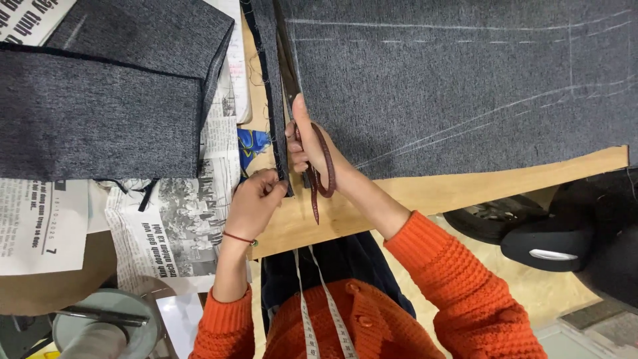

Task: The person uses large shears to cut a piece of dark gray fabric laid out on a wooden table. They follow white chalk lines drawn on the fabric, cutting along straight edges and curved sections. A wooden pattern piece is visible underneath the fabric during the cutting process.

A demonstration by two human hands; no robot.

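Right hand [311, 149] grips the dark-red looped handles of long metal scissors [292, 86], whose blades lie along the edge of the large dark grey chalk-marked cloth [465, 86] spread on the wooden tabletop [432, 193]. Left hand [256, 199] pinches the narrow grey strip [274, 100] at the cloth's left edge, beside the newspaper sheets [179, 226].

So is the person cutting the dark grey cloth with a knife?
No, the right hand holds big dark-handled scissors that cut along the dark grey cloth, while the left hand pinches the cloth strip.
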